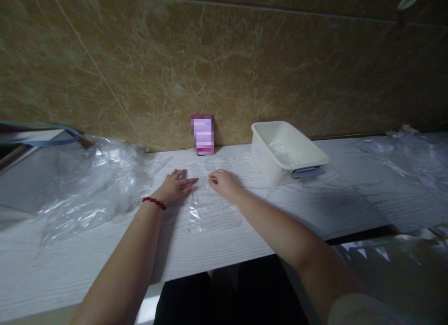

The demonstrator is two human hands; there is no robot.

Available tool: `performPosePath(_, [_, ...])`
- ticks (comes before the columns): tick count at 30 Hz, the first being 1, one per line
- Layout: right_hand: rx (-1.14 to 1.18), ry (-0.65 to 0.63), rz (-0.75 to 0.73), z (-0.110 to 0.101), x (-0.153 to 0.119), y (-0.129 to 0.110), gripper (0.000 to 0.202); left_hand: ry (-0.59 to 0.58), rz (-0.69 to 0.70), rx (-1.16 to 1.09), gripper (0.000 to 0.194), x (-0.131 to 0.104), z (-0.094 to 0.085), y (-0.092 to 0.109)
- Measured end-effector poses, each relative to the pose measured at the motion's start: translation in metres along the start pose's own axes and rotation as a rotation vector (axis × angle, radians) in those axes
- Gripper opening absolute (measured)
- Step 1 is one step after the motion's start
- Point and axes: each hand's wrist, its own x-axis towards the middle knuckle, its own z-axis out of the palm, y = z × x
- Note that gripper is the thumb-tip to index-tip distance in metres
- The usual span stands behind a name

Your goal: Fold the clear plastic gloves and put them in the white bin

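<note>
On the pale wood-grain table lies a clear plastic bag, spread flat in front of me. My left hand, with a red bead bracelet at the wrist, rests at the bag's upper left with its fingers spread, holding nothing. The fingers of my right hand are pinched together on the upper part of the bag, a short way right of my left fingertips. The bag's edges are hard to make out against the table.
A phone leans on the marbled wall behind my hands. The white bin at the right holds clear plastic. Crumpled plastic lies at the left, more plastic at the far right. Below the table's right edge sits another plastic-covered pile.
</note>
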Motion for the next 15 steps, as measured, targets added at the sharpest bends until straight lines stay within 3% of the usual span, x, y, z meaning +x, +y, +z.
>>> performPosePath(8, [0.044, 0.059, -0.023, 0.001, -0.001, 0.001, 0.02, -0.151, -0.082, 0.016, 0.072, -0.006, -0.008, 0.012])
performPosePath(15, [0.034, 0.049, -0.008, -0.002, -0.001, 0.002, 0.019, -0.219, -0.095, 0.01, 0.07, -0.011, -0.014, 0.015])
